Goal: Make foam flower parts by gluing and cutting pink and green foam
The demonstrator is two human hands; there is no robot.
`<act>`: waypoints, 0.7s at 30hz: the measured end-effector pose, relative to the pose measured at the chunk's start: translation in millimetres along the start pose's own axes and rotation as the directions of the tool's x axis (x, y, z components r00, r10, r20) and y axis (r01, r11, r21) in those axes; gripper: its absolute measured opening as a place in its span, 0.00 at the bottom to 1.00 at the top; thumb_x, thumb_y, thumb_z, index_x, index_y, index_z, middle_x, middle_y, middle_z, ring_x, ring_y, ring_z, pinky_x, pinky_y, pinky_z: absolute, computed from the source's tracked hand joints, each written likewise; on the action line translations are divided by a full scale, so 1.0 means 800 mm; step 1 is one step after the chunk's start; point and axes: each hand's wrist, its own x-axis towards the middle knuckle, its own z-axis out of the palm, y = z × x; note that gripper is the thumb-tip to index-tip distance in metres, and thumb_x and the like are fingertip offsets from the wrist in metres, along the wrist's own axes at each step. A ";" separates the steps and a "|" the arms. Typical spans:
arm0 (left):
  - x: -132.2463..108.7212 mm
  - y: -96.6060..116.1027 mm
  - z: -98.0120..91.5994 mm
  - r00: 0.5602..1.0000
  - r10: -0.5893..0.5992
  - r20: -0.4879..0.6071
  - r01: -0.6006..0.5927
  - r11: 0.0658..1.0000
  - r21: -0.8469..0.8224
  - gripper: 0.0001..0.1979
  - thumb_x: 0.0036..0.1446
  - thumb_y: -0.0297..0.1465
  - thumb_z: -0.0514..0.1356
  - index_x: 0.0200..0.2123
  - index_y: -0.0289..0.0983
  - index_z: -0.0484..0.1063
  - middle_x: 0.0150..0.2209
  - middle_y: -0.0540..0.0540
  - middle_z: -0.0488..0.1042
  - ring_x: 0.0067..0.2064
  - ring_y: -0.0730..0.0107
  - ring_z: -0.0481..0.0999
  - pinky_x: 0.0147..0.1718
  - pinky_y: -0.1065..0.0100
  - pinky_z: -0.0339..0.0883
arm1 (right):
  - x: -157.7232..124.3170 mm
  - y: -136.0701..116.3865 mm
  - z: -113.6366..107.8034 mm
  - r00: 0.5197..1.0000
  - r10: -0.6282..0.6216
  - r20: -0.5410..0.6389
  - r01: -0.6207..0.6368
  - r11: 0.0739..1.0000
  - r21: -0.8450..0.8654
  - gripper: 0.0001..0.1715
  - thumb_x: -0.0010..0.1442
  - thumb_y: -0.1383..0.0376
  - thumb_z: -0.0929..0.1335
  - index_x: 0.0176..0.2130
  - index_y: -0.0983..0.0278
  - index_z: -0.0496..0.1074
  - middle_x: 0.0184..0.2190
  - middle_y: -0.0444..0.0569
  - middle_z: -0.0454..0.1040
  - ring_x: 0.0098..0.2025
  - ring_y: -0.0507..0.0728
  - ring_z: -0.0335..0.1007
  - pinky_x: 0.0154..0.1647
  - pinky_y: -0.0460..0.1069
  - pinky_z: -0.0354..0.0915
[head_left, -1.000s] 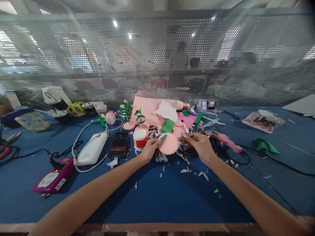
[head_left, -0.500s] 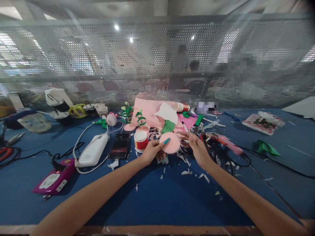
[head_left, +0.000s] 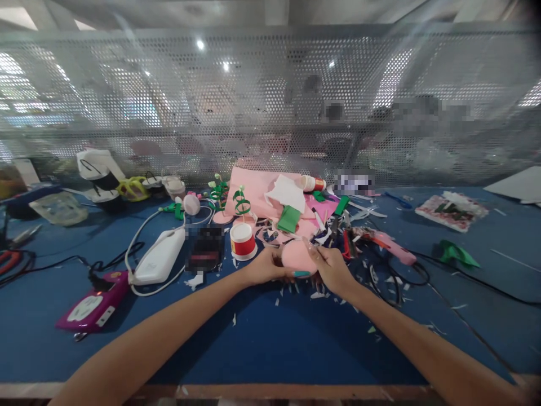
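1. On my feed, the pink disc (head_left: 297, 258) is held up in front of the scrap pile, above the blue table (head_left: 262, 344).
2. My left hand (head_left: 267, 267) is closed on the disc's left side, a teal-nailed finger lying along its lower edge.
3. My right hand (head_left: 332, 267) pinches the right side, thumb over the face, so both grips are clamped on the same piece.
4. Just beyond my left wrist stands a red-and-white cup (head_left: 244, 242), apparently upside down, so I can't see into it.
5. Farther back, more red-and-white cups (head_left: 313, 183) lie on their side by a white sheet (head_left: 285, 193); they look nested, but they are too small for me to be sure.
6. At far left, two black-and-white pots (head_left: 106, 200) are stacked; their insides don't show from here.
7. Near them sits a clear plastic tub (head_left: 59, 208), its contents too blurred to make out.
8. Well to the right, a patterned packet (head_left: 443, 212) bears dark green bits and a crumpled whitish clump.
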 end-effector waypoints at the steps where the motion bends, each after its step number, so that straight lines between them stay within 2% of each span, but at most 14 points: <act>1: 0.000 0.000 -0.001 1.000 -0.007 0.013 0.006 1.000 0.010 0.19 0.41 0.40 0.68 0.30 0.29 0.75 0.21 0.46 0.75 0.19 0.76 0.70 0.19 0.76 0.61 | -0.001 -0.001 0.000 1.000 -0.001 -0.008 0.002 0.999 0.036 0.29 0.54 0.44 0.63 0.16 0.62 0.58 0.09 0.41 0.59 0.14 0.50 0.57 0.13 0.45 0.51; 3: 0.001 -0.001 -0.004 1.000 -0.024 0.012 0.024 1.000 0.009 0.20 0.41 0.42 0.67 0.29 0.29 0.74 0.20 0.46 0.75 0.17 0.79 0.67 0.17 0.77 0.59 | -0.002 -0.004 0.001 0.999 0.030 0.022 -0.033 0.987 0.154 0.31 0.54 0.42 0.61 0.16 0.62 0.59 0.10 0.42 0.61 0.13 0.51 0.58 0.13 0.46 0.54; 6: 0.004 -0.003 -0.010 0.997 -0.046 -0.058 0.043 0.998 -0.053 0.22 0.41 0.45 0.66 0.30 0.30 0.73 0.19 0.47 0.74 0.15 0.79 0.67 0.15 0.76 0.60 | -0.001 -0.005 0.005 0.986 0.112 0.121 -0.144 0.942 0.304 0.30 0.53 0.40 0.61 0.20 0.63 0.64 0.12 0.43 0.67 0.13 0.51 0.62 0.13 0.46 0.59; 9: 0.006 -0.006 -0.012 0.992 -0.044 -0.114 0.034 0.996 -0.088 0.25 0.41 0.48 0.65 0.30 0.31 0.70 0.17 0.49 0.72 0.15 0.76 0.68 0.15 0.76 0.62 | 0.003 -0.003 0.008 0.966 0.190 0.174 -0.239 0.915 0.324 0.24 0.46 0.46 0.70 0.25 0.64 0.68 0.14 0.43 0.70 0.13 0.51 0.63 0.12 0.46 0.61; 12: 0.006 -0.007 -0.010 0.988 -0.032 -0.152 0.016 0.995 -0.101 0.27 0.42 0.53 0.61 0.26 0.32 0.68 0.15 0.50 0.71 0.13 0.76 0.67 0.13 0.76 0.60 | 0.007 -0.002 0.010 0.956 0.225 0.190 -0.278 0.902 0.331 0.21 0.42 0.51 0.73 0.25 0.65 0.68 0.14 0.44 0.71 0.12 0.51 0.63 0.11 0.45 0.60; 17: 0.002 -0.005 -0.005 0.998 -0.011 -0.057 0.010 1.000 -0.020 0.32 0.48 0.58 0.51 0.22 0.32 0.69 0.16 0.46 0.71 0.16 0.76 0.68 0.15 0.76 0.59 | 0.005 -0.005 0.011 0.961 0.211 0.181 -0.268 0.873 0.408 0.20 0.43 0.52 0.73 0.23 0.64 0.66 0.13 0.43 0.70 0.08 0.50 0.59 0.06 0.44 0.55; 21: -0.001 -0.004 -0.004 0.998 0.005 -0.056 -0.003 0.999 0.033 0.33 0.49 0.59 0.48 0.21 0.32 0.68 0.15 0.46 0.70 0.15 0.77 0.67 0.15 0.76 0.58 | 0.003 -0.008 0.012 0.953 0.239 0.183 -0.298 0.846 0.443 0.20 0.43 0.52 0.73 0.22 0.64 0.66 0.12 0.42 0.69 0.07 0.49 0.57 0.04 0.43 0.52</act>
